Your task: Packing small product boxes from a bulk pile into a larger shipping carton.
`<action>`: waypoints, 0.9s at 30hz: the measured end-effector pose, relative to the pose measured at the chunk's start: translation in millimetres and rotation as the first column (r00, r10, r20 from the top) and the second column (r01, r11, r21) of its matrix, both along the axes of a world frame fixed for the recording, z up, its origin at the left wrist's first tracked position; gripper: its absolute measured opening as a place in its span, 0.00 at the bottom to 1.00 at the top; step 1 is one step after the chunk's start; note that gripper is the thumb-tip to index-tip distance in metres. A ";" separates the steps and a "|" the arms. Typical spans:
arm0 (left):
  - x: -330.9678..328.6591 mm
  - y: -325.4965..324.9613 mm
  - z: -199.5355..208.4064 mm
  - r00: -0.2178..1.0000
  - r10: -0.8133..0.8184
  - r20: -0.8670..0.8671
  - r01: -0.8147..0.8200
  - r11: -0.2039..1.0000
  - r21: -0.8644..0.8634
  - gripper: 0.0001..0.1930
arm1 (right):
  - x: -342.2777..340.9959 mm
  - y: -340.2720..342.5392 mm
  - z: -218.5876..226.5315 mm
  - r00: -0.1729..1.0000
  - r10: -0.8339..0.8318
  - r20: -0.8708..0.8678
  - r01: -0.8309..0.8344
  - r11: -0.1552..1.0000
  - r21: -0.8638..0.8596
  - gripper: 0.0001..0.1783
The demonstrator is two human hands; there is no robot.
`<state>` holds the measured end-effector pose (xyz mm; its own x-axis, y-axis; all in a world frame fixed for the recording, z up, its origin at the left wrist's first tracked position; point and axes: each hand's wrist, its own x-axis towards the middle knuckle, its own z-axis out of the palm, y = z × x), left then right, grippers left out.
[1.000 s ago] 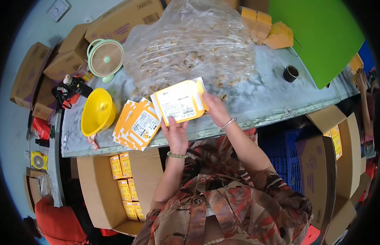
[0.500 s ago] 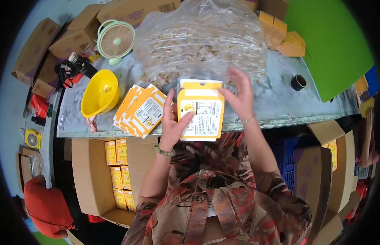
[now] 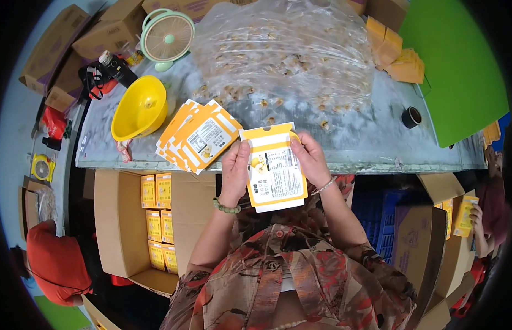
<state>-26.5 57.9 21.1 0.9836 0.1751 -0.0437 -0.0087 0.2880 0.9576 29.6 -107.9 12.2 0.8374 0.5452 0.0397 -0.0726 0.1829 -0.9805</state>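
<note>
Between my hands is a flat, unfolded yellow and white carton (image 3: pixel 276 170), its printed face up, held just in front of the table's near edge. My left hand (image 3: pixel 234 171) grips its left side, thumb on top; my right hand (image 3: pixel 311 159) pinches its upper right side. Whether it is one carton or a thin stack, I cannot tell. To the left, a fanned pile of flat cartons (image 3: pixel 203 140) lies on the table. Beyond my hands sits a large clear plastic bag (image 3: pixel 283 49) full of small wrapped pieces, with a few loose wrapped pieces (image 3: pixel 271 120) before it.
A yellow basin (image 3: pixel 124 118) and a green fan (image 3: pixel 168 38) stand at the left. Below the table are an open box (image 3: pixel 114 220) of filled cartons and a blue crate (image 3: pixel 371 225). At right, another person's hand (image 3: pixel 477 221) holds a yellow carton. A dark roll (image 3: pixel 411 117) lies nearby.
My right hand has come down from the air and now grips the carton's right side. The carton has moved down and tilted slightly. At right, a co-worker's hand with a yellow carton has appeared.
</note>
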 end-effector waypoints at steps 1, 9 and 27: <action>0.6 -4.0 4.7 0.987 0.085 0.135 -0.099 0.990 0.102 0.14 | -1.3 0.1 -0.2 0.997 -0.029 0.069 0.031 0.999 -0.029 0.18; -2.9 1.2 29.0 0.919 -0.094 0.383 -0.090 0.896 0.434 0.12 | -4.8 2.8 25.3 0.872 -0.177 0.457 0.182 0.983 0.034 0.10; -9.1 1.3 30.3 0.914 0.197 0.355 -0.173 0.980 -0.100 0.26 | -10.0 12.4 43.9 0.962 -0.121 0.246 0.098 0.990 0.104 0.14</action>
<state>-35.6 59.2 51.4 0.8845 0.3644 0.2912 -0.4099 0.3091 0.8582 19.6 -95.5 56.1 0.8486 0.4356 0.3004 0.1986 0.2639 -0.9439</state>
